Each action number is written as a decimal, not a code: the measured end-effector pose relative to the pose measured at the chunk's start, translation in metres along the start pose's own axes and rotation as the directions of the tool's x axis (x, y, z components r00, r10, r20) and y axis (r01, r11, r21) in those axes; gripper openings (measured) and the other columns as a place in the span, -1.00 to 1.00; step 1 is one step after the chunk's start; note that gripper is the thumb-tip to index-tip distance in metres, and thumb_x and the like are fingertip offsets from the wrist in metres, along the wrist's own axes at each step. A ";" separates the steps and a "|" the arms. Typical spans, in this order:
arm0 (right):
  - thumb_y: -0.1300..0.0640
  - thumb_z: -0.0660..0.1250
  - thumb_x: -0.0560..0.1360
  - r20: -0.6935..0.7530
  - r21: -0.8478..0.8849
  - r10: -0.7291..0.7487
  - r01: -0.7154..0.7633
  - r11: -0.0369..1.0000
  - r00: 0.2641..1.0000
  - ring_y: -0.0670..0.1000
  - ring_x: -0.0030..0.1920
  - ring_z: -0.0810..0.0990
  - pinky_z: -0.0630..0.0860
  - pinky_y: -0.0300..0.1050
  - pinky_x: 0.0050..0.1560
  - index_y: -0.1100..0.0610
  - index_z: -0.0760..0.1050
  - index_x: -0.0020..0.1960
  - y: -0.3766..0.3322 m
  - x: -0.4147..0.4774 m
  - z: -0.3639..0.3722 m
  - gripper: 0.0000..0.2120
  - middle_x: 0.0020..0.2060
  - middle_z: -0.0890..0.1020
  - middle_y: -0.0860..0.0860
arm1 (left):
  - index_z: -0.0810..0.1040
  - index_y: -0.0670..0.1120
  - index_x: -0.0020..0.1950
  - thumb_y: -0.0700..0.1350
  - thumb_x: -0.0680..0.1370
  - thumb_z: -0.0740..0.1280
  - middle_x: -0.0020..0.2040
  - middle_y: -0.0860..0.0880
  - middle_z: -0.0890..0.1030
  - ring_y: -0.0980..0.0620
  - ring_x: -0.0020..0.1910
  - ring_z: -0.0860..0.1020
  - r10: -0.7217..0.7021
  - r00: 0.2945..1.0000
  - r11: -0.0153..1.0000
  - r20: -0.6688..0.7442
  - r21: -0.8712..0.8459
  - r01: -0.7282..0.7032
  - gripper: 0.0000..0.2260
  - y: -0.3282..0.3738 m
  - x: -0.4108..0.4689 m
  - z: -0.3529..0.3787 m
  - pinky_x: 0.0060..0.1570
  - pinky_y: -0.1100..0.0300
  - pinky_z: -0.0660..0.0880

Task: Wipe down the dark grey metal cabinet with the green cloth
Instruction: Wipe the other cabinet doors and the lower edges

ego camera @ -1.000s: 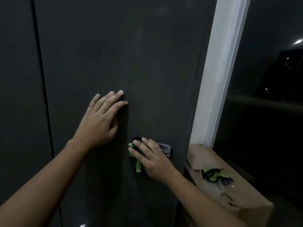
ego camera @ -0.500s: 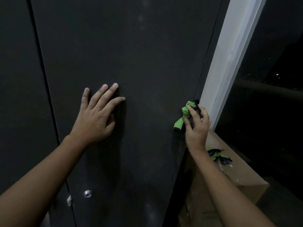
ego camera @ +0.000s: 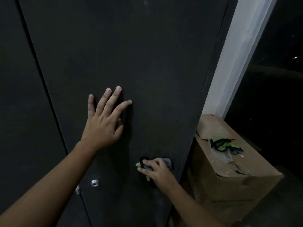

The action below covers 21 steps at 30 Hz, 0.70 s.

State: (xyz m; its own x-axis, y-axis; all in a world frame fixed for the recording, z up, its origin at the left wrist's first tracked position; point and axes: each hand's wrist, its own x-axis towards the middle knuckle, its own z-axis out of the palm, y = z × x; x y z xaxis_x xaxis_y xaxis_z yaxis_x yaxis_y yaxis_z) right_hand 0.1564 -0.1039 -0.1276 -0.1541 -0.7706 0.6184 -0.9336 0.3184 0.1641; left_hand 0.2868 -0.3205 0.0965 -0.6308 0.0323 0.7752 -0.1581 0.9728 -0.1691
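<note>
The dark grey metal cabinet (ego camera: 147,54) fills most of the view, with a vertical door seam running down its left part. My left hand (ego camera: 105,122) lies flat on the door with fingers spread and straight. Lower right on the same door, my right hand (ego camera: 157,172) presses the green cloth (ego camera: 148,177) against the metal, fingers bent over it. The cloth is green with grey and black parts, and the hand covers most of it.
A round silver lock (ego camera: 94,182) sits low on the door near the seam. To the cabinet's right stands a cardboard box (ego camera: 237,182) with a second green and black cloth (ego camera: 221,145) on top. A white frame post (ego camera: 237,54) and a dark window lie beyond.
My right hand has carried the cloth from the cabinet's right edge down and left onto the lower door face. My left hand has stayed flat on the door.
</note>
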 end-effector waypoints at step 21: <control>0.30 0.31 0.61 -0.504 -0.076 0.117 -0.179 0.981 0.856 0.17 0.25 0.50 0.40 0.01 0.30 0.18 0.62 0.28 0.155 0.077 -0.196 -0.73 0.35 0.47 0.18 | 0.40 0.02 0.40 0.00 0.45 0.30 0.50 -0.23 0.10 -0.26 0.56 -0.05 -0.095 0.990 0.977 -0.104 -0.200 0.072 -0.50 0.055 0.035 0.018 0.37 -0.37 -0.36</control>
State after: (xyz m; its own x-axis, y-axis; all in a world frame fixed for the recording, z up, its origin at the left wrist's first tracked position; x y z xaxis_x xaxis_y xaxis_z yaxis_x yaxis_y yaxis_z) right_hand 0.0628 -0.0061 0.0961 -0.0779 -0.3436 0.9359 -0.8639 0.4917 0.1086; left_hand 0.2428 -0.2702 0.1036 -0.5309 -0.0362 0.8467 -0.0484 0.9987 0.0124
